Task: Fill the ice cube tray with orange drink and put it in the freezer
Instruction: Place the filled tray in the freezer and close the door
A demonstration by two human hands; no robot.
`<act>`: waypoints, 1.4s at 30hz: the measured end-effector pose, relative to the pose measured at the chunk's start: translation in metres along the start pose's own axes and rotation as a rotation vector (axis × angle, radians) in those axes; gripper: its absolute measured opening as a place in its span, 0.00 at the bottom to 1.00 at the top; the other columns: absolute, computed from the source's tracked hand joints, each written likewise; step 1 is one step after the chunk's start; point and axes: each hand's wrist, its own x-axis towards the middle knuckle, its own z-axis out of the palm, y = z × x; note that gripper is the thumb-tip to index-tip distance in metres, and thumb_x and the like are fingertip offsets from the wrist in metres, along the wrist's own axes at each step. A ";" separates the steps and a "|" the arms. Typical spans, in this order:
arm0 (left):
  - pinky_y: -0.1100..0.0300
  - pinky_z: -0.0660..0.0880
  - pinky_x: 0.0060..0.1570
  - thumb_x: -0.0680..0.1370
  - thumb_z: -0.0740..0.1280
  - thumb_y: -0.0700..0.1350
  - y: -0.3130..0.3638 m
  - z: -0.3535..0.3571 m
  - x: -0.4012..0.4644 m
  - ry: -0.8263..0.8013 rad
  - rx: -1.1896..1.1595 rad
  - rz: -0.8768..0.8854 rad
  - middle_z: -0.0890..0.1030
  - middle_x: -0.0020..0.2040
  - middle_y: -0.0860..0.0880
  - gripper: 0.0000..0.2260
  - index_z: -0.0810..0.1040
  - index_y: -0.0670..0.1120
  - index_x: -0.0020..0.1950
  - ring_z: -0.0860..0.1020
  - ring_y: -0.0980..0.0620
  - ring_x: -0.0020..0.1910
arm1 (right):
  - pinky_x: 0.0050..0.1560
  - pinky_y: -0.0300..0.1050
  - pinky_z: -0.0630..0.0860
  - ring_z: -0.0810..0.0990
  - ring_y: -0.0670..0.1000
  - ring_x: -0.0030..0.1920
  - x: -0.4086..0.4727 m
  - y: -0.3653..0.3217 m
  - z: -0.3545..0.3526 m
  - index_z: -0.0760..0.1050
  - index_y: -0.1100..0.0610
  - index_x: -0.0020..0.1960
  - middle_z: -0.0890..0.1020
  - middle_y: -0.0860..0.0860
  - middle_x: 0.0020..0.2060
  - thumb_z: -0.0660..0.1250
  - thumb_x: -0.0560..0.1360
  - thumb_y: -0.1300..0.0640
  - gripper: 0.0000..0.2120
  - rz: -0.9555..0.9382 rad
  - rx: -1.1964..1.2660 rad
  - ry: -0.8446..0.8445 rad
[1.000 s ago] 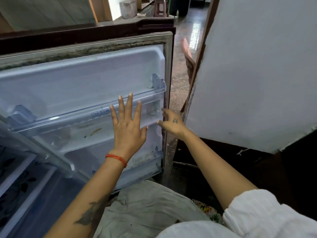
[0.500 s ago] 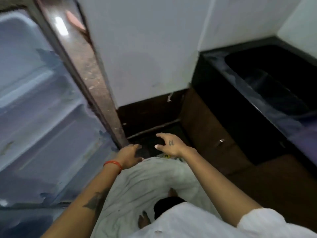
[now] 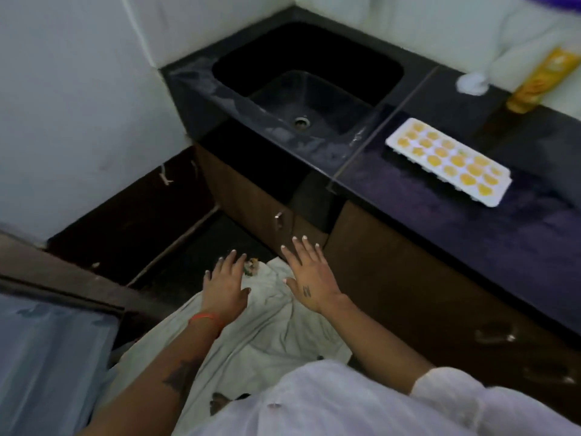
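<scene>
A white ice cube tray (image 3: 448,161) lies flat on the dark countertop (image 3: 471,221) at the right, its several cells filled with orange drink. An orange drink bottle (image 3: 539,80) stands behind it near the wall. The open freezer door (image 3: 53,347) shows at the lower left edge. My left hand (image 3: 224,286) and my right hand (image 3: 309,275) hover side by side in front of my body, fingers straight and spread, holding nothing. Both are well below and left of the tray.
A black sink (image 3: 306,86) is set in the counter's left end, in the corner of white walls. A white round lid (image 3: 473,83) lies near the bottle. Brown cabinet doors (image 3: 393,294) run below the counter. My pale clothing fills the bottom.
The view has swung right from the open freezer door to the counter and sink. Both hands left the door and now hover open in front of me; the tray has come into view.
</scene>
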 end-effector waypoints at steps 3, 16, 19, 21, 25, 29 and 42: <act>0.40 0.58 0.71 0.76 0.66 0.45 0.044 -0.005 0.022 0.157 -0.123 0.041 0.57 0.77 0.45 0.30 0.58 0.46 0.76 0.56 0.41 0.76 | 0.75 0.59 0.52 0.53 0.60 0.76 -0.007 0.043 -0.023 0.59 0.57 0.74 0.59 0.60 0.74 0.59 0.77 0.52 0.27 0.006 0.060 0.210; 0.52 0.69 0.63 0.78 0.65 0.45 0.212 -0.114 0.151 0.642 -0.333 0.523 0.70 0.70 0.41 0.21 0.69 0.40 0.69 0.71 0.41 0.64 | 0.66 0.50 0.66 0.71 0.57 0.66 -0.011 0.169 -0.127 0.71 0.58 0.67 0.73 0.57 0.66 0.63 0.77 0.55 0.19 0.346 0.102 0.979; 0.49 0.74 0.59 0.78 0.64 0.44 0.243 -0.118 0.189 0.517 -0.375 0.658 0.71 0.68 0.40 0.20 0.69 0.40 0.69 0.74 0.42 0.60 | 0.58 0.49 0.71 0.74 0.55 0.57 -0.013 0.196 -0.139 0.73 0.58 0.64 0.77 0.58 0.60 0.64 0.77 0.55 0.17 0.542 0.023 1.096; 0.48 0.76 0.55 0.78 0.64 0.45 0.262 -0.120 0.209 0.412 -0.388 0.696 0.70 0.67 0.41 0.20 0.68 0.40 0.69 0.78 0.44 0.53 | 0.50 0.48 0.72 0.72 0.53 0.50 -0.017 0.211 -0.146 0.73 0.58 0.64 0.76 0.59 0.55 0.64 0.77 0.55 0.17 0.702 -0.005 1.138; 0.51 0.72 0.56 0.80 0.61 0.47 0.293 -0.119 0.239 0.208 -0.427 0.635 0.71 0.67 0.43 0.24 0.61 0.41 0.74 0.77 0.44 0.54 | 0.47 0.50 0.73 0.72 0.58 0.50 -0.025 0.236 -0.150 0.68 0.61 0.68 0.73 0.62 0.54 0.62 0.77 0.55 0.21 1.044 0.015 1.081; 0.51 0.80 0.45 0.80 0.59 0.48 0.306 -0.113 0.263 -0.004 -0.504 0.530 0.73 0.63 0.41 0.22 0.65 0.40 0.72 0.80 0.39 0.50 | 0.56 0.50 0.71 0.73 0.59 0.58 -0.033 0.244 -0.153 0.61 0.61 0.73 0.70 0.61 0.61 0.56 0.80 0.54 0.23 1.307 0.305 0.982; 0.58 0.80 0.44 0.80 0.61 0.39 0.314 -0.116 0.268 -0.214 -0.785 0.310 0.79 0.52 0.47 0.13 0.74 0.40 0.64 0.80 0.55 0.29 | 0.47 0.45 0.80 0.81 0.49 0.44 -0.036 0.264 -0.150 0.76 0.60 0.61 0.81 0.53 0.48 0.61 0.78 0.64 0.13 1.292 1.039 1.057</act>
